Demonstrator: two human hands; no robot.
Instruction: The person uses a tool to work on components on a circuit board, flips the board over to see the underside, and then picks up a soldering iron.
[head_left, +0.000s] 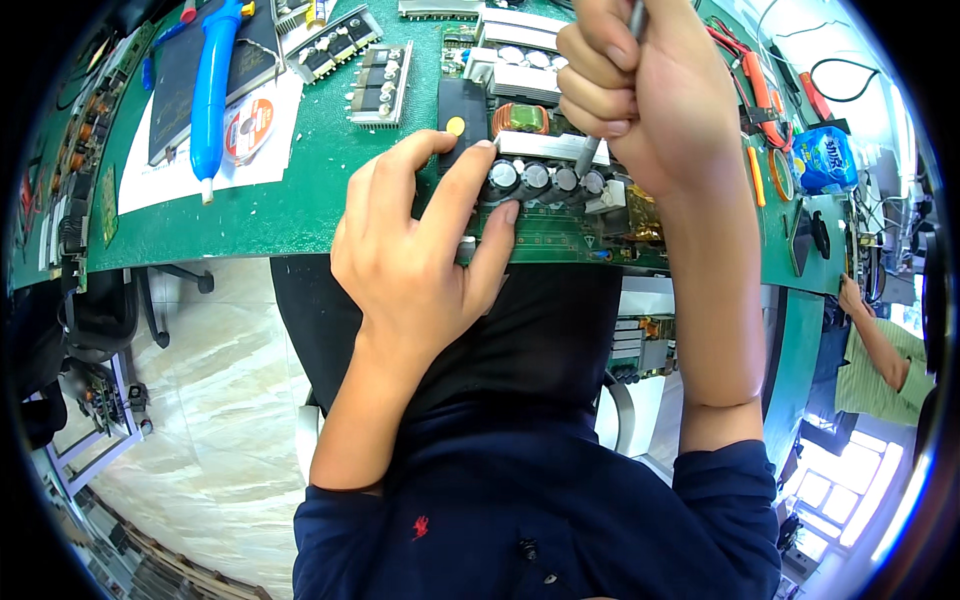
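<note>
A green circuit board (545,222) lies at the table's front edge, carrying silver heat sinks, a row of round grey capacitors (536,178) and a copper-green coil (521,118). My left hand (405,240) rests on its left part with fingers spread. The index fingertip touches near the left end of a white-silver heat sink (545,147), and the thumb lies beside the capacitors. My right hand (650,95) is a fist around a thin grey metal rod-shaped tool (588,153). Its lower end points down at the heat sink, beside the rightmost capacitor; the tip's exact contact is hidden.
Left on the green table (265,225) lie a blue desoldering pump (210,95), a dark notebook (172,125) and a solder wick spool (248,130) on white paper. Loose heat sinks (380,88) lie behind. Right are cables, a blue packet (824,160) and, farther off, another person (885,365).
</note>
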